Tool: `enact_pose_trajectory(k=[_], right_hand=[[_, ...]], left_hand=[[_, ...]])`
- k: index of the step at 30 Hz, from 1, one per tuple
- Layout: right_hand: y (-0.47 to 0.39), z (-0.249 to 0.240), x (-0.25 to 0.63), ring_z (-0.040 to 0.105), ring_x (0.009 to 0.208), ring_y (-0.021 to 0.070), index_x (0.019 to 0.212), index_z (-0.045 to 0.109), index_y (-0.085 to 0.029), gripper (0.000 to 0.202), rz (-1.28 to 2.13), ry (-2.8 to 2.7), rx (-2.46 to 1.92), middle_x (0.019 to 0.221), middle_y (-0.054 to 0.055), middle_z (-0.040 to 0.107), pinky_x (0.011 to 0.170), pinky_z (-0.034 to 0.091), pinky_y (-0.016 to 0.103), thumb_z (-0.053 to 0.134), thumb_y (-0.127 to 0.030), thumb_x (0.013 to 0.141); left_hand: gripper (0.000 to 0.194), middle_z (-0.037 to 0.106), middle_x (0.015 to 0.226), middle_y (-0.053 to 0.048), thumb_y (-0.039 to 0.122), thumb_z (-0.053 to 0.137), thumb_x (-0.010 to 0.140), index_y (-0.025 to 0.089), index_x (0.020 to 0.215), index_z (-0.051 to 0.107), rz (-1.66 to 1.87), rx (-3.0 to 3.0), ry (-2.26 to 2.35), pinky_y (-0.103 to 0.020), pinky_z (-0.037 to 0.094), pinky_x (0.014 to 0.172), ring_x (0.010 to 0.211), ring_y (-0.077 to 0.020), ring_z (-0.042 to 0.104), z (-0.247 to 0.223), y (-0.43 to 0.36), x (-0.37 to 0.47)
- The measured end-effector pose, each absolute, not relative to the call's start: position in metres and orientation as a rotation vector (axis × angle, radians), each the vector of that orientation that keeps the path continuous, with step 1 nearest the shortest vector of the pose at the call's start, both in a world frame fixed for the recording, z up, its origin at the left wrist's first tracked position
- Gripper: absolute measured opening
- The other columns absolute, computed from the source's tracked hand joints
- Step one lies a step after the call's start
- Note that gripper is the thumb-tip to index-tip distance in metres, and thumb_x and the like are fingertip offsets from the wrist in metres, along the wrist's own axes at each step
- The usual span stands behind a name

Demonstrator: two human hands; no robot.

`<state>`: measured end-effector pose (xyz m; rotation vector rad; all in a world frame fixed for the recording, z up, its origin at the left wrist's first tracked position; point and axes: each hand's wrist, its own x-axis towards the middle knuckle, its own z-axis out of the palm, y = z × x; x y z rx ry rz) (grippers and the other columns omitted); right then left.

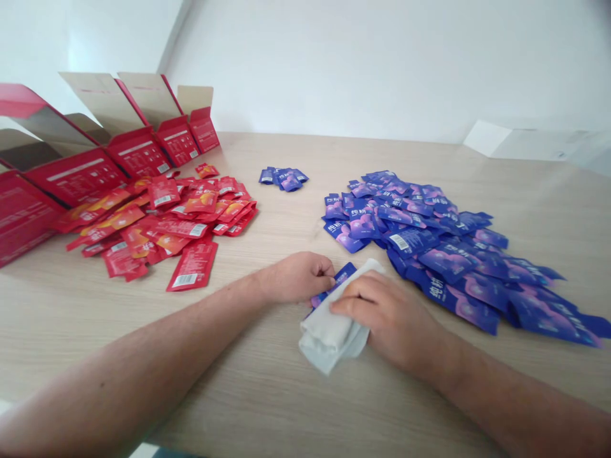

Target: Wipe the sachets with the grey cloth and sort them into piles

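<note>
Nearest the camera, two bare forearms (143, 366) reached in over the wooden table (267, 394), one from the near left and one from the near right. The right hand (398, 312) had its fingers closed on a folded white cloth (329, 318), thumb apart from the index finger, pressing it over a blue packet (344, 273). The left hand (298, 277) was curled narrow, thumb and bent fingers at the packet's left edge; whether they pinched it or only pressed it down, I could not tell. That packet lay on the table between the hands, partly covered, its long axis slanting from near left to far right, one end pointing to the far right. The cloth ran along much the same slant. Just beyond the right hand, a large heap of blue packets (449, 254) spread to the right, overlapping at many angles; a small cluster of blue packets (284, 179) lay farther off in the middle. To the left was a pile of red packets (176, 219), some with barcodes up, its left part against a row of red boxes (138, 152). Their flaps stood open, but their insides were hidden by the front walls. A white box (496, 141) sat at the far right, near the white wall (382, 70).
</note>
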<state>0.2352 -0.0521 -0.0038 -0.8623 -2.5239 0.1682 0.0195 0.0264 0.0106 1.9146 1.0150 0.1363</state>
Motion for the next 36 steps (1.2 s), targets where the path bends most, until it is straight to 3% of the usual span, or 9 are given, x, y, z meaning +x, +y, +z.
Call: enact_pose_trajectory(k=[3,8,24,29,36], right_hand=[[-0.056,-0.003,0.233,0.059,0.098,0.0215,0.111,0.071,-0.024,0.018,0.217,-2.599,-0.81,0.103,0.005,0.068,0.084,0.05,0.035,0.061,-0.02,0.097],[-0.046,-0.004,0.244,0.058,0.104,0.0245,0.116,0.069,-0.021,0.024,0.158,-2.406,-1.013,0.11,0.009,0.066,0.094,0.049,0.041,0.062,-0.013,0.094],[-0.051,-0.002,0.238,0.058,0.1,0.0228,0.112,0.069,-0.025,0.019,0.303,-2.563,-0.842,0.106,0.004,0.068,0.088,0.048,0.038,0.06,-0.017,0.097],[-0.046,-0.003,0.243,0.058,0.103,0.0255,0.112,0.065,-0.019,0.023,0.245,-2.388,-1.011,0.108,0.009,0.066,0.093,0.048,0.042,0.061,-0.009,0.092],[-0.051,-0.001,0.239,0.058,0.103,0.0252,0.108,0.065,-0.018,0.016,0.312,-2.456,-0.92,0.107,0.008,0.067,0.091,0.05,0.041,0.059,-0.012,0.094]], left_hand=[[0.017,0.06,0.062,0.005,0.034,0.053,0.088,0.02,0.082,0.061,0.152,1.92,0.981,-0.019,0.043,0.049,0.054,-0.0104,0.059,0.01,0.026,0.02],[0.016,0.062,0.064,0.004,0.03,0.051,0.086,0.02,0.083,0.063,0.149,1.93,0.987,-0.02,0.043,0.052,0.057,-0.0113,0.061,0.009,0.023,0.021],[0.015,0.06,0.063,0.005,0.032,0.053,0.085,0.02,0.08,0.061,0.162,1.924,0.968,-0.019,0.043,0.051,0.057,-0.0107,0.059,0.009,0.022,0.021],[0.016,0.061,0.063,0.005,0.03,0.051,0.085,0.02,0.081,0.062,0.159,1.922,0.982,-0.019,0.041,0.051,0.056,-0.0105,0.058,0.009,0.021,0.021],[0.013,0.061,0.063,0.005,0.03,0.054,0.084,0.02,0.082,0.06,0.172,1.848,0.977,-0.02,0.045,0.052,0.057,-0.0117,0.061,0.008,0.021,0.022]])
